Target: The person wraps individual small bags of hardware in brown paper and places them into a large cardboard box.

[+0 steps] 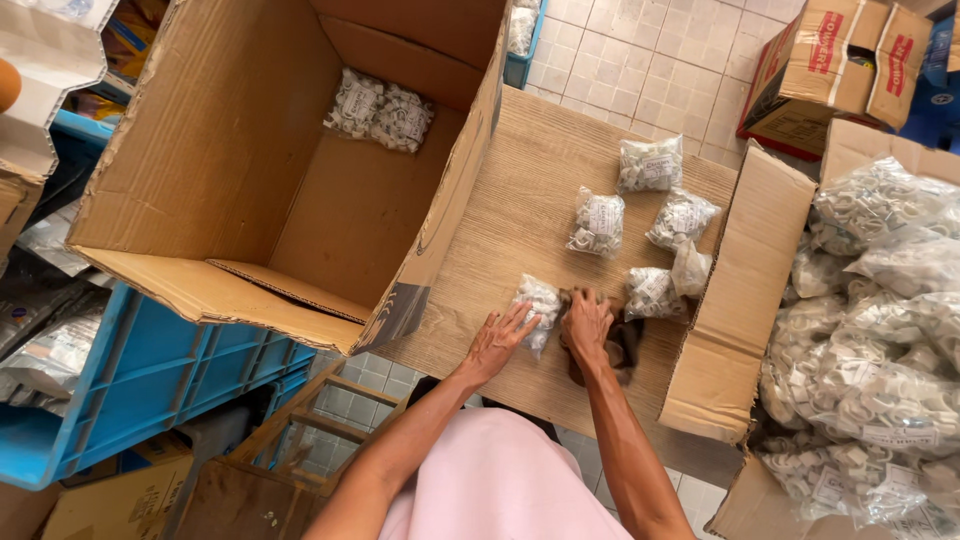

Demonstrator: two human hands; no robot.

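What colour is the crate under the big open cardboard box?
Blue. The crate shows best in the head view, at lower left beneath the cardboard box.

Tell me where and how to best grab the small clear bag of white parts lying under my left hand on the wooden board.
Probably pinch the small bag across its narrow middle, coming straight down from above. It lies flat on the wooden board, soft and bulging. The left hand covers its near edge, the right hand rests beside it on a brown cloth.

Pale tiled floor, wood-grain tabletop, blue plastic crates, daylight
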